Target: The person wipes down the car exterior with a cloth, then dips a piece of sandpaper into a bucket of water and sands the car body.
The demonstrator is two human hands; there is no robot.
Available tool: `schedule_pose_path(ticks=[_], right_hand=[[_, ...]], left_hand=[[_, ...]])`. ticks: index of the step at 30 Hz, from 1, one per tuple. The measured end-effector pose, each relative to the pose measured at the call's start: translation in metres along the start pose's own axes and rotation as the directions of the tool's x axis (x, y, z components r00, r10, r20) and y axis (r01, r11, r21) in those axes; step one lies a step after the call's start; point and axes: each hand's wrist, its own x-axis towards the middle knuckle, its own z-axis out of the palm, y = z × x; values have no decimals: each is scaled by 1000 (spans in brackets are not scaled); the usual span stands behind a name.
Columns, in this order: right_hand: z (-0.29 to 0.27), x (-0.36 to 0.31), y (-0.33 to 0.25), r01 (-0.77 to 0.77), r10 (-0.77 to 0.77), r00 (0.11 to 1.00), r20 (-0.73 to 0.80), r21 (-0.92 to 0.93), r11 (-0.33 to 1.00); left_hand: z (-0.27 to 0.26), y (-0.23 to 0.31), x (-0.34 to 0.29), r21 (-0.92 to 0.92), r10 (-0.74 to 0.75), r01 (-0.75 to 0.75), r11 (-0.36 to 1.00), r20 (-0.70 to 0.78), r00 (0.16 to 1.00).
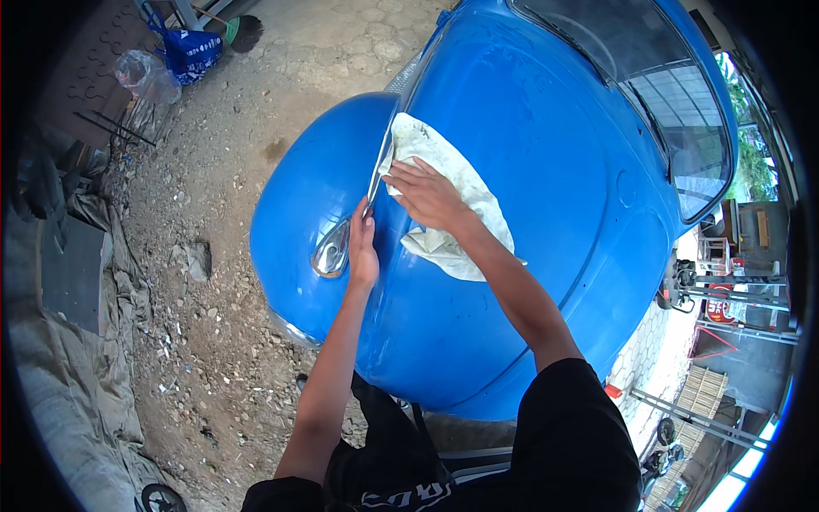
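Observation:
A long thin chrome trim strip (pixel 376 174) stands along the seam between a blue car's rounded front fender (pixel 294 175) and its hood (pixel 546 171). My left hand (pixel 363 254) is closed around the strip's lower end, beside a chrome teardrop-shaped lamp (pixel 331 249) on the fender. Over the hood's edge lies a stained whitish cloth (pixel 465 218). My right hand (pixel 424 194) grips part of it and presses it against the strip, its fingers pointing left. The cloth's far end covers the strip's upper part, and its near end trails toward my right forearm.
The windshield (pixel 631 77) rises at the upper right. Stony dirt ground (pixel 213 341) lies left of the car, with a crumpled tarp (pixel 77 375) at the edge. A blue bag (pixel 189 53), a clear plastic bag (pixel 147 75) and a broom (pixel 243 32) are at the upper left.

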Motion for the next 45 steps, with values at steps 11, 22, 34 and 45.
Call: schedule_pose_path(ticks=[11, 22, 34, 45], right_hand=[[47, -71, -122, -3, 2, 992, 129, 10, 1000], [101, -119, -213, -62, 57, 989, 139, 34, 997], [206, -220, -329, -166, 150, 967, 207, 64, 984], [33, -152, -236, -216, 977, 92, -192, 954, 208]], left_hand=[[-53, -43, -75, -257, -205, 203, 945, 19, 979], [-118, -83, -168, -106, -341, 339, 935, 0, 940], [-176, -101, -246, -57, -377, 376, 925, 3, 926], [-96, -24, -204, 268, -339, 225, 937, 541, 770]])
